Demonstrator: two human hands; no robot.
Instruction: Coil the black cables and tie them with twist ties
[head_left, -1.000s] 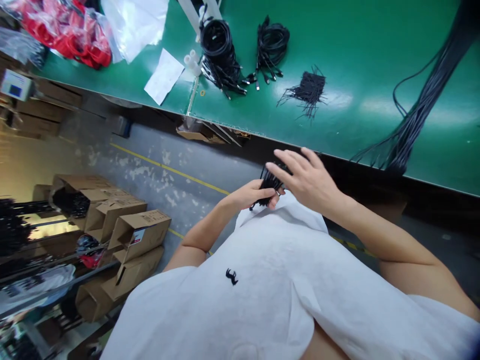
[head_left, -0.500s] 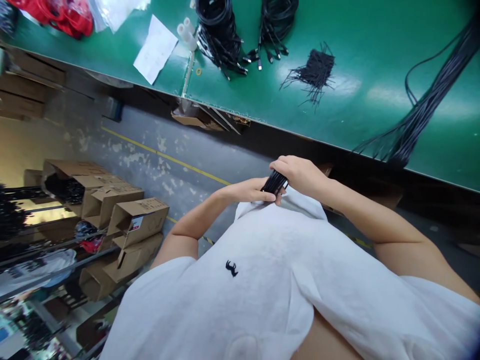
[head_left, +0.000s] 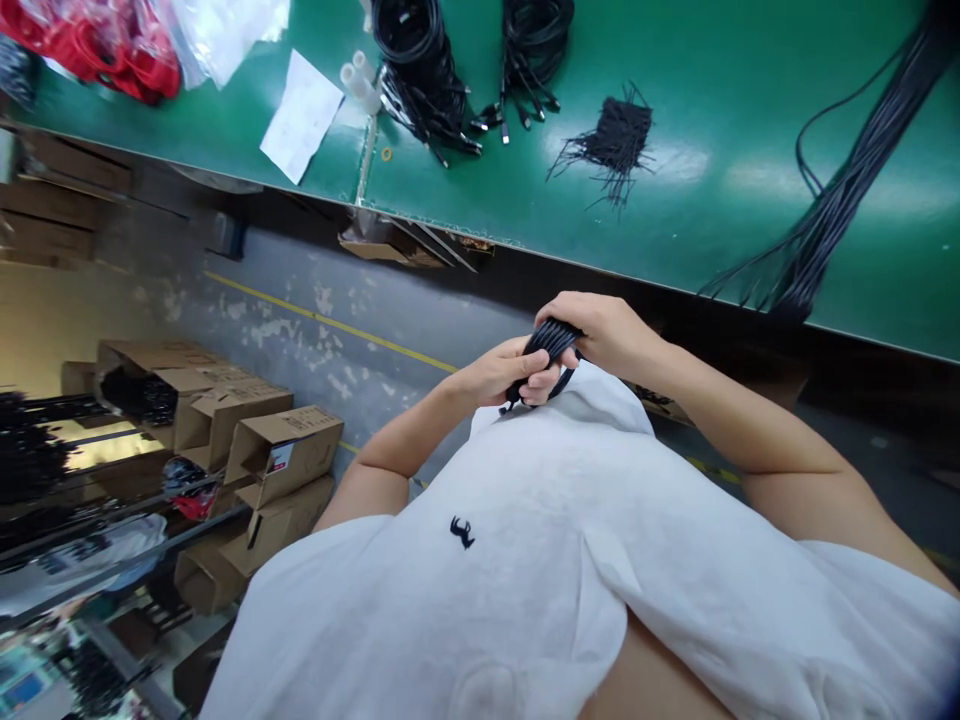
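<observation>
Head view: both hands (head_left: 504,372) grip a black cable (head_left: 553,338), probably coiled.

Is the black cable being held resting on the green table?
No, the black cable is held in front of the white shirt, apart from the green table.

Black cable coil (head_left: 553,338), green tabletop (head_left: 739,95)
</observation>
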